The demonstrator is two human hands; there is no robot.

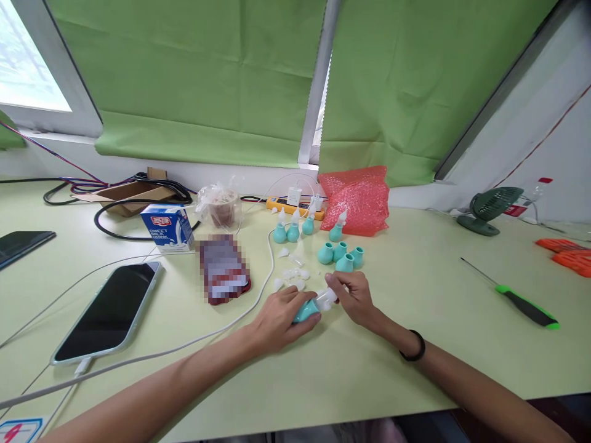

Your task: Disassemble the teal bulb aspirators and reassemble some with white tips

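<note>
My left hand (284,317) is wrapped around a teal squeeze bulb (305,311) lying on its side above the table, its mouth pointing right. A clear white nozzle (325,299) sticks out of that mouth. The fingers of my right hand (354,298) are closed at the nozzle's far end. Behind my hands stand several teal bulbs without nozzles (344,263). Farther back are several bulbs fitted with pointed clear tips (292,231). Loose translucent plastic pieces (295,278) lie just beyond my left hand.
A white cable (258,295) crosses the table beside my left arm. To the left are a phone (108,311), a blurred dark-red item (225,269) and a milk carton (168,229). A pink bubble-wrap bag (357,200) stands behind; a screwdriver (521,301) and small fan (492,209) are right.
</note>
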